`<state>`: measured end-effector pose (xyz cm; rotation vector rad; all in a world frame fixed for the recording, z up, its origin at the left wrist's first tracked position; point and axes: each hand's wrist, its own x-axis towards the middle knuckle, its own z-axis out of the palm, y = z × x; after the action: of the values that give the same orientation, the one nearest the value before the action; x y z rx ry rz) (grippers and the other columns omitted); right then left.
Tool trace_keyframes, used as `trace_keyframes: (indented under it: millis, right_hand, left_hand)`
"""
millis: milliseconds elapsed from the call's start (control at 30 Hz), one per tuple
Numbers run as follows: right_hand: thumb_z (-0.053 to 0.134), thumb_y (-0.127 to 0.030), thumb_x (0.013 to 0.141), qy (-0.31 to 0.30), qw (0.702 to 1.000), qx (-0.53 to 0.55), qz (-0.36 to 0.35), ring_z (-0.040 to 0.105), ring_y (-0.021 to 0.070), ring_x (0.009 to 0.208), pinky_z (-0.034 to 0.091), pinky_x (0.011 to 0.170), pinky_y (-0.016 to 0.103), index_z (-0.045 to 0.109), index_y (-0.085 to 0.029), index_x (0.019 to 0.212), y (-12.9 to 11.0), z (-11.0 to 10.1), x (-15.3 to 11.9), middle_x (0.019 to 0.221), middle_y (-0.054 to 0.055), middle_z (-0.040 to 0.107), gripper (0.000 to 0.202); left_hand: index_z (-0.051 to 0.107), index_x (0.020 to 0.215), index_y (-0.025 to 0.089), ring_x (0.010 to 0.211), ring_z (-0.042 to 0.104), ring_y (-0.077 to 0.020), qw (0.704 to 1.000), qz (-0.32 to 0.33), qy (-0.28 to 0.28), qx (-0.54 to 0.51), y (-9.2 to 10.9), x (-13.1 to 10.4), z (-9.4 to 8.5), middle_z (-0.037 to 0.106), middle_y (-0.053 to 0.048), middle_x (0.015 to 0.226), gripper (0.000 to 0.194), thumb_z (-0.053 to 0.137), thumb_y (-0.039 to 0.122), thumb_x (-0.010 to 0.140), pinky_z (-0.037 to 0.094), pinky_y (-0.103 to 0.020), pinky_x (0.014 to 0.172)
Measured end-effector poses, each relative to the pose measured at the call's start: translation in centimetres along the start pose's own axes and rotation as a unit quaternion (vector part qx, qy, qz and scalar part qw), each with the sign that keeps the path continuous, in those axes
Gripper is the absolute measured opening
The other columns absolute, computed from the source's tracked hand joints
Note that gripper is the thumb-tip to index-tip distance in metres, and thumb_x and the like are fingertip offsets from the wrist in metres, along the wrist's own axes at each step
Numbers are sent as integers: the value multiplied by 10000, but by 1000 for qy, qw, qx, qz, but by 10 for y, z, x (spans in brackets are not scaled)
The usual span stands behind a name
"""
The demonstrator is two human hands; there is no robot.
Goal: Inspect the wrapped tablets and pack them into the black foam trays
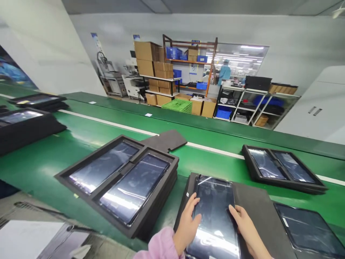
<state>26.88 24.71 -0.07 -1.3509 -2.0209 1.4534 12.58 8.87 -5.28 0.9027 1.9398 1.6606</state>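
Observation:
A dark glossy screen panel (pixel 215 216) lies on black foam (pixel 258 208) at the lower middle. My left hand (pixel 188 221) is at its left edge, thumb over the glass and fingers bent along the side. At the opposite edge, my right hand (pixel 244 223) has its thumb and fingers against the rim. Both hands grip the panel between them. To the left, a stack of black foam trays (pixel 159 201) holds two screens (pixel 134 187) side by side. Another screen panel (pixel 309 226) rests at the far right.
More foam trays with screens (pixel 285 169) sit at the right back and at the left (pixel 27 122). A loose foam sheet (pixel 168 140) lies on the green bench (pixel 215 162). Beyond are shelves (pixel 185 61), cartons, a green crate (pixel 178 105) and a person (pixel 224 72) behind glass.

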Motion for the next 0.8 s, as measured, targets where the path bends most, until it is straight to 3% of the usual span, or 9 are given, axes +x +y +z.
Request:
trace_keyframes:
  millis: [100,200,300,367,467,533,633,700,800]
  right_hand:
    - [611,-548,705,-74,989,126,6,612,285,990,483,813,347,594,-143,1041,-10,7,-11,940,96,695,527]
    - [666,-499,701,-85,974,211,-13,615,265,971,487,825,345,573,-170,1113,-17,9,-31,1025,84,680,535]
    - [695,-482,697,-87,956,277,-51,624,240,923,491,834,353,571,-209,1121,-13,1,-49,1061,76,665,519]
    - [734,-488,644,-72,955,277,-83,633,240,843,508,784,365,621,-215,1006,-7,-10,-55,949,71,684,467]
    - [771,-451,593,-26,965,213,-150,616,233,712,508,718,375,649,-205,734,-2,-26,-52,725,56,659,309]
    - [778,-398,603,-14,964,176,-201,604,226,712,496,739,378,636,-208,719,-6,-35,-48,720,46,639,264]
    - [749,-383,671,-49,937,182,-295,595,211,823,481,784,357,591,-258,920,-20,-42,-48,885,33,620,320]
    - [731,-478,680,-76,908,195,-363,577,222,926,460,845,372,505,-300,1134,-28,-43,-55,997,44,592,537]
    - [683,-592,678,-101,887,193,-407,555,248,1002,438,894,409,362,-309,1320,-37,-44,-69,1078,82,572,772]
  left_hand:
    - [548,1181,154,1347,296,-234,999,-10,37,-26,0,4,-1,374,-134,1434,493,516,151,690,220,-409,1119]
    - [489,1235,137,1284,389,-278,990,-66,81,-93,17,12,-7,409,-168,1393,579,609,288,689,319,-413,1057]
    - [549,1154,122,1099,550,-281,980,-99,11,-173,46,13,-15,593,-158,1189,512,609,422,744,436,-393,929]
    - [604,1059,126,965,605,-252,978,-43,-16,-204,60,10,-19,669,-114,1024,451,623,449,744,475,-356,853]
    - [652,831,139,671,615,-187,976,63,18,-209,69,4,-18,671,-40,720,385,711,470,643,510,-282,646]
    - [652,753,145,617,606,-183,976,110,5,-189,73,3,-15,647,-32,653,345,730,456,626,511,-276,596]
    - [655,956,168,849,642,-241,972,177,-33,-151,82,3,-14,681,-86,905,332,705,370,697,524,-340,774]
    - [607,1095,208,945,633,-256,963,223,-37,-146,91,1,-17,659,-93,1040,431,717,348,702,506,-373,856]
    - [568,1159,255,937,646,-269,955,235,-65,-171,103,-4,-22,647,-89,1083,577,744,460,650,555,-370,775]
